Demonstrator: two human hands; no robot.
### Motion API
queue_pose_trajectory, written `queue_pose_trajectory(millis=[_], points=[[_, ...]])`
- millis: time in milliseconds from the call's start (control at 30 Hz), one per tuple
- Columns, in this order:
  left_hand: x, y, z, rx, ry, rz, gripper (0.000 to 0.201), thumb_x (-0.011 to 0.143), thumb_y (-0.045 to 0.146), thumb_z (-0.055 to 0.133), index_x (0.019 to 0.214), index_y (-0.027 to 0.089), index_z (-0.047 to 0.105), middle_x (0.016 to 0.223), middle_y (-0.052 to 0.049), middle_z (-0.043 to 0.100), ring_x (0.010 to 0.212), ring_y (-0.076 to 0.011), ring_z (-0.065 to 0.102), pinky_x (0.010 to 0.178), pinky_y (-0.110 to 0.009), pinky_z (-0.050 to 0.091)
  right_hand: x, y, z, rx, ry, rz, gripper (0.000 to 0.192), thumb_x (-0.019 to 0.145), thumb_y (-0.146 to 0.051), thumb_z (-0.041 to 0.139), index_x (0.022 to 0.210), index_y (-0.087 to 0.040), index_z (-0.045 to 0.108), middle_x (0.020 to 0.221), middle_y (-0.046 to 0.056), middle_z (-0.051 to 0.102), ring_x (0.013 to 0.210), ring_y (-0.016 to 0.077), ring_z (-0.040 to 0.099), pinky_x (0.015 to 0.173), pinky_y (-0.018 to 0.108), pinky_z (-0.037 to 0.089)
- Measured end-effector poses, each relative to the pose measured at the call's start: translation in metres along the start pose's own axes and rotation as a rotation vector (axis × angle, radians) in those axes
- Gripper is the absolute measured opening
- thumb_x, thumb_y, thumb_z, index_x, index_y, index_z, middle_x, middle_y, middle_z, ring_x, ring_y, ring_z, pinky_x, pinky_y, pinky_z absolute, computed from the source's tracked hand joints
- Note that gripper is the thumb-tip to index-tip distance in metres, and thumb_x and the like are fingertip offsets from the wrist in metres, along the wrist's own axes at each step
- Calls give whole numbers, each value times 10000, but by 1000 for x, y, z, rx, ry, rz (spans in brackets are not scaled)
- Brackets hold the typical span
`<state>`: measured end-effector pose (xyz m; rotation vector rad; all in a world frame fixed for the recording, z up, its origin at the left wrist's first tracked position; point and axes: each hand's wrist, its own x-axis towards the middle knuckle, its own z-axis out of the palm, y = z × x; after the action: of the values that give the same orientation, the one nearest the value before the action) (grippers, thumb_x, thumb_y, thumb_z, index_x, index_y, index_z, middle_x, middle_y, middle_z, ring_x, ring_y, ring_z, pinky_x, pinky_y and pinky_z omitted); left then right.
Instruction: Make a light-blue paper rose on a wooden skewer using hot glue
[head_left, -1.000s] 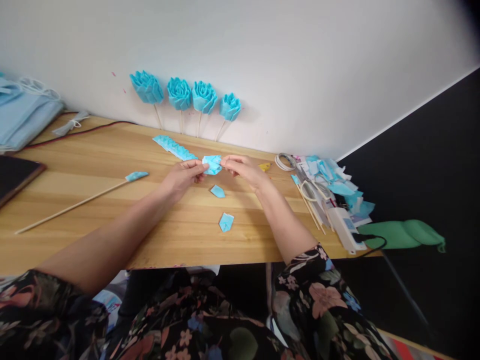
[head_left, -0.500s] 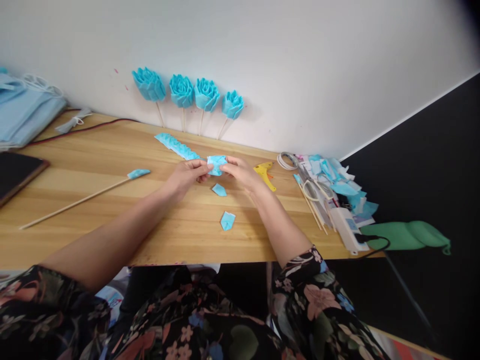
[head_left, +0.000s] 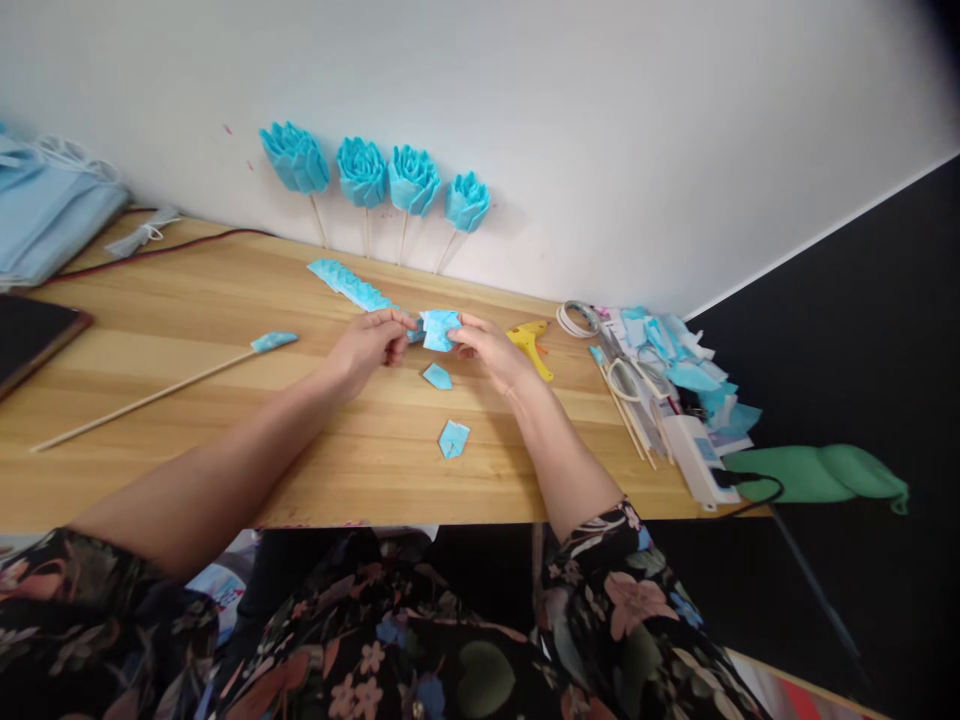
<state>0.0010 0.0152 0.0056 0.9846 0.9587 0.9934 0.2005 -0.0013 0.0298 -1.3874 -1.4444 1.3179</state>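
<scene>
**Two hands pinched a folded blue piece above a cluttered wooden table**

The left hand [head_left: 369,345] and right hand [head_left: 491,347] met over the table [head_left: 187,400], fingertips of each pinching a small folded blue piece [head_left: 439,328] between them, just above the wood. Two loose blue petals [head_left: 437,376] [head_left: 453,439] lay just in front. A pleated blue strip [head_left: 349,284] lay behind, a yellow glue gun [head_left: 531,345] beside the right hand. Four blue flowers [head_left: 375,175] leaned against the wall. A tipped wooden stick [head_left: 157,393] lay left; scraps and sticks [head_left: 660,370] were piled right.
</scene>
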Motion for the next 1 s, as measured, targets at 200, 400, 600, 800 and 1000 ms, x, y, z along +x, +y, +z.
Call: queue_pose_trajectory(millis=[200, 400, 600, 800, 1000], points=[[-2, 0, 1, 144, -72, 44, 333, 822, 389, 763, 599, 175, 639, 553, -16, 564, 525, -127, 495, 528, -269, 349, -3, 1, 3, -12, -41, -13, 256, 712, -428, 654, 855, -217, 673, 849, -11, 664, 867, 171, 559, 742, 289, 406], [0, -3, -4, 39, -63, 38, 306, 764, 252, 820, 579, 182, 587, 534, 7, 558, 497, -106, 479, 545, -261, 346, -1, 3, -3, -29, -82, -38, 338, 779, -546, 730, 822, -214, 693, 856, 1, 687, 846, 165, 579, 766, 297, 427], [3, 0, -4, -108, -17, -13, 310, 754, 230, 850, 593, 173, 591, 566, -2, 583, 500, -109, 496, 531, -262, 362, 2, -4, -14, -30, 276, -24, 626, 832, -836, 656, 765, -215, 682, 723, 21, 664, 683, 140, 563, 663, 284, 429], [4, -1, -4, -150, -10, -34, 306, 785, 237, 855, 619, 165, 608, 589, -2, 596, 519, -108, 508, 538, -258, 370, -6, 3, 1, 55, 197, -55, 444, 803, -646, 770, 769, -214, 674, 615, -46, 554, 564, 96, 459, 528, 249, 351], [2, -1, -5, -113, -51, -18, 336, 834, 259, 840, 604, 162, 615, 608, -12, 595, 539, -110, 502, 554, -265, 374, -12, 17, 14, 202, 168, -18, 393, 683, -529, 849, 886, -221, 713, 765, -24, 688, 664, 107, 541, 547, 232, 424]])
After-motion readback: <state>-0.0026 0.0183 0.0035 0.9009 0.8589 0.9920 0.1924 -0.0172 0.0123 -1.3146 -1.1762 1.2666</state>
